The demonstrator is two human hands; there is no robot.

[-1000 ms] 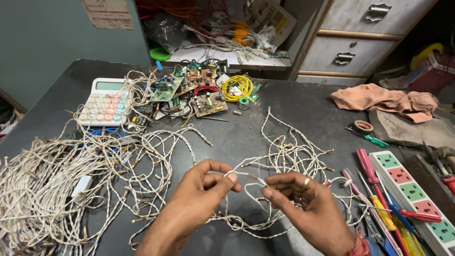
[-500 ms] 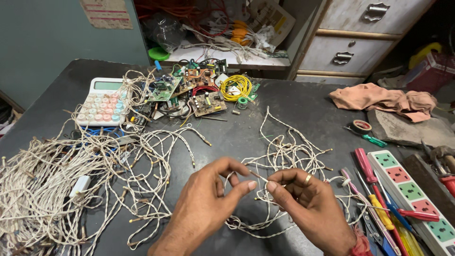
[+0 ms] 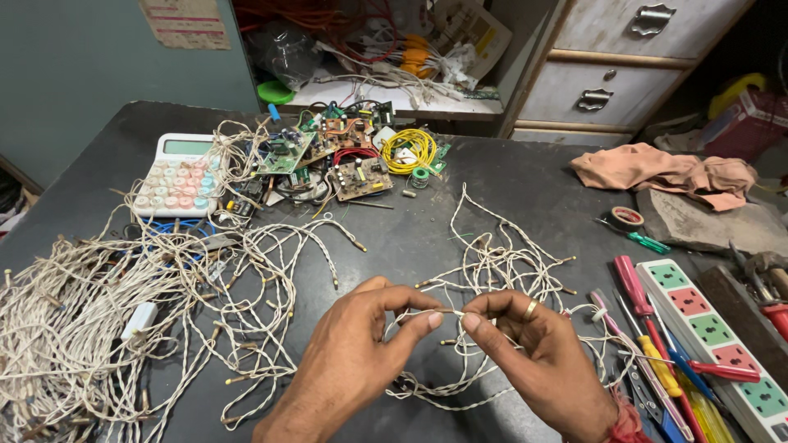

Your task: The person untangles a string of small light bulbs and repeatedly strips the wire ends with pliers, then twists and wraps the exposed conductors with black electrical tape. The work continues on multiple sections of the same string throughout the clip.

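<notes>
Near the front edge of the dark table (image 3: 525, 176), both hands meet on one thin, twisted white wire strand (image 3: 492, 271). Left hand (image 3: 349, 369) – fingers (image 3: 427, 320) pinched closed on the strand; right hand (image 3: 546, 361), one gold ring, pinches it too, tips almost touching. One large tangle of white wire (image 3: 98, 328) lies left, one pastel-keyed calculator (image 3: 176, 174) behind it – one multi-socket power strip (image 3: 718, 344) sits right.
</notes>
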